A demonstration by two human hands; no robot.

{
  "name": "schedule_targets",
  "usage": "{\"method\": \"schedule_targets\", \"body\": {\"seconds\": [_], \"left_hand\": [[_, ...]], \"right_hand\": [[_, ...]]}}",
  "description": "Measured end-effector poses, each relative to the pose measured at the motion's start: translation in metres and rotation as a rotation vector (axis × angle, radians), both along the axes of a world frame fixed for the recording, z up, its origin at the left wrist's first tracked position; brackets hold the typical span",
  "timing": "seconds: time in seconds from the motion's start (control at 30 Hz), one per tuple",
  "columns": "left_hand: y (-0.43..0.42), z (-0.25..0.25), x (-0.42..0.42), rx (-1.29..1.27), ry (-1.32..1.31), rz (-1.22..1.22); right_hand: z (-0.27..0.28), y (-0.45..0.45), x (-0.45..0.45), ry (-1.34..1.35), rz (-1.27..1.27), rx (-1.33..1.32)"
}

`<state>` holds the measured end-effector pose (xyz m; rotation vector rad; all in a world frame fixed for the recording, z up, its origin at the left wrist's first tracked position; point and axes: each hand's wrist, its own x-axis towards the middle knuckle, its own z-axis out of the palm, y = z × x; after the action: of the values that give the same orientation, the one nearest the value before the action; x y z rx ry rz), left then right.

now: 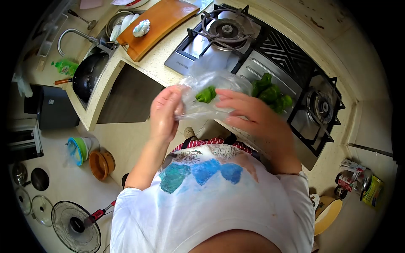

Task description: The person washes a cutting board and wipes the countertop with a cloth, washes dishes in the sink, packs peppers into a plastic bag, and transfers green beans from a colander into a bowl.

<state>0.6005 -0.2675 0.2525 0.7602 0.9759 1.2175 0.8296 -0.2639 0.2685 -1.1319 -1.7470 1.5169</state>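
A clear plastic bag (196, 110) is held up in front of the stove's edge, with a green pepper (206, 95) showing in it. My left hand (166, 110) is closed on the bag's left side. At the bag's right side is my right hand (251, 111), slightly blurred, its fingers stretched out and apart beside the pepper. Whether those fingers touch the bag is hard to make out. Just beyond my right hand, several green peppers (270, 93) lie in a pile on the steel stove top (276, 69).
Two gas burners (228, 28) (320, 107) flank the peppers. A wooden cutting board (164, 25) bears a crumpled white cloth-like lump (141, 28). By the sink stands a black wok (89, 78). A fan (76, 225) and wooden bucket (101, 164) are at lower left.
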Motion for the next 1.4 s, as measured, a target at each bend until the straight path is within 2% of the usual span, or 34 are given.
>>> {"method": "schedule_targets", "body": {"seconds": [0.07,0.13,0.2,0.23,0.3,0.33,0.4,0.57,0.63,0.67,0.73,0.77,0.8,0.83,0.87,0.9,0.97,1.0,1.03,1.07,1.13,1.2,1.23,1.33,1.37,1.4], "left_hand": [[0.001,0.008,-0.004,-0.03,-0.078,0.041],[0.0,0.013,-0.007,0.019,-0.069,0.032],[-0.001,0.018,-0.009,0.03,-0.054,0.028],[-0.001,0.018,-0.009,0.045,-0.035,0.027],[0.0,0.018,-0.008,0.018,-0.037,0.01],[0.0,0.018,-0.008,-0.009,-0.036,-0.002],[-0.001,0.018,-0.007,-0.029,-0.039,-0.04],[-0.001,0.018,-0.001,-0.046,-0.017,-0.07],[0.001,0.023,0.001,-0.04,-0.01,-0.048],[0.0,0.023,0.001,-0.043,-0.004,-0.037],[0.002,0.02,0.0,-0.038,-0.02,-0.063],[0.003,0.019,0.0,-0.028,-0.036,-0.099],[0.003,0.018,0.002,-0.025,-0.035,-0.099],[0.003,0.018,0.005,-0.032,-0.039,-0.126],[0.004,0.017,0.009,-0.037,-0.044,-0.155],[0.004,0.017,0.011,-0.016,-0.034,-0.2],[-0.002,0.023,0.022,-0.032,-0.051,-0.258],[-0.007,0.026,0.027,-0.052,-0.065,-0.307],[-0.011,0.025,0.03,-0.009,-0.101,-0.299],[-0.012,0.026,0.029,-0.006,-0.101,-0.305],[-0.012,0.028,0.024,-0.01,-0.071,-0.323],[-0.014,0.028,0.022,-0.047,-0.045,-0.312],[-0.015,0.028,0.02,-0.056,-0.069,-0.325],[-0.013,0.028,0.007,-0.034,-0.133,-0.336],[-0.009,0.029,-0.001,0.001,-0.169,-0.253],[-0.007,0.03,-0.006,0.031,-0.204,-0.168]], "right_hand": [[0.002,0.013,0.039,0.003,0.278,0.4],[-0.015,0.014,0.066,0.075,-0.126,0.116],[-0.035,0.026,0.087,-0.605,-0.253,0.566],[-0.048,0.028,0.086,-0.608,-0.258,0.563],[-0.075,0.032,0.08,-0.956,-0.174,0.54],[-0.084,0.035,0.077,-0.954,-0.174,0.54],[-0.096,0.041,0.069,-1.178,-0.103,0.609],[-0.088,0.056,0.08,-1.067,-0.049,0.602],[-0.087,0.054,0.09,-0.852,-0.294,0.759],[-0.078,0.051,0.087,-0.847,-0.283,0.762],[-0.048,0.04,0.086,-0.427,-0.46,0.572],[-0.039,0.032,0.082,-0.426,-0.459,0.574],[-0.031,0.024,0.073,0.021,-0.335,0.379],[-0.033,0.023,0.06,0.306,-0.196,0.258],[-0.035,0.021,0.047,0.571,-0.059,0.097],[-0.031,0.016,0.031,0.653,0.087,0.026],[-0.029,0.014,-0.007,0.406,0.165,0.106],[-0.04,0.019,-0.022,0.282,0.111,0.186],[-0.068,0.017,-0.042,0.267,-0.126,0.382],[-0.091,0.022,-0.052,0.199,-0.156,0.462],[-0.092,0.022,-0.066,0.249,-0.117,0.48],[-0.077,0.019,-0.064,0.137,0.049,0.014],[-0.079,0.02,-0.062,-0.164,0.107,0.253],[-0.067,0.027,-0.046,-0.24,0.227,0.221],[-0.065,0.028,-0.044,-0.101,0.181,0.403],[-0.061,0.026,-0.041,-0.102,0.178,0.4]]}}
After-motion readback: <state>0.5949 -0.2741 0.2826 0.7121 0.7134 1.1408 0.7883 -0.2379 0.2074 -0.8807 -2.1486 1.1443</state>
